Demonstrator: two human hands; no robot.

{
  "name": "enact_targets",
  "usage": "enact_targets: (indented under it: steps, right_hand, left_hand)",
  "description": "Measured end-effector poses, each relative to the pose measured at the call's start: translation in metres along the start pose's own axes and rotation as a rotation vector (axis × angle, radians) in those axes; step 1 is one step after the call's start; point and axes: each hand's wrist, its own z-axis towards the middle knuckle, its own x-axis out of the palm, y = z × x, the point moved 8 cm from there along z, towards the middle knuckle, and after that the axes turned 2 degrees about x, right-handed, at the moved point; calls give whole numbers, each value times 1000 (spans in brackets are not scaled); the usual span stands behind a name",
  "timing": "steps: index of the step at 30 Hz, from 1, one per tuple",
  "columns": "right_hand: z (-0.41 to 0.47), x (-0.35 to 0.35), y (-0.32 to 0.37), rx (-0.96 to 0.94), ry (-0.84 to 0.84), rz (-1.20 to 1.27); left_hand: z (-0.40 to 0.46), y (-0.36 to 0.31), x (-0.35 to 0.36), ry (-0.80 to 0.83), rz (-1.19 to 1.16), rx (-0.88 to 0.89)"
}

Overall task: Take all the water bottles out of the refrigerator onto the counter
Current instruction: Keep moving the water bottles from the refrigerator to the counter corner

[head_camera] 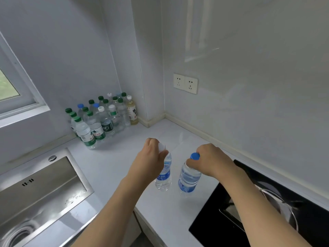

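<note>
My left hand (153, 155) grips the neck of a white-capped water bottle (163, 177) with a blue label. My right hand (210, 161) holds the top of a blue-capped water bottle (189, 177). Both bottles stand upright, side by side, on the white counter (124, 157), or just above it. A cluster of several water bottles (101, 120), mostly green-capped, stands in the far left corner of the counter against the wall. The refrigerator is out of view.
A steel sink (39, 193) is set into the counter at the left. A black cooktop (249, 211) with a metal pan lies at the right. A double wall socket (185, 83) sits above the counter. A window (10, 82) is at far left.
</note>
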Motion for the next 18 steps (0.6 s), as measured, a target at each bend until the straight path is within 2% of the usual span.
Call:
enact_targets:
  steps: [8,18]
  right_hand:
    - [67,-6,24,-36,-10,0]
    - [142,21,60,-9,26,-32]
  left_hand:
    - [58,21,-17,-54,-1,-35]
    - [130,74,-16,-1,18,-16]
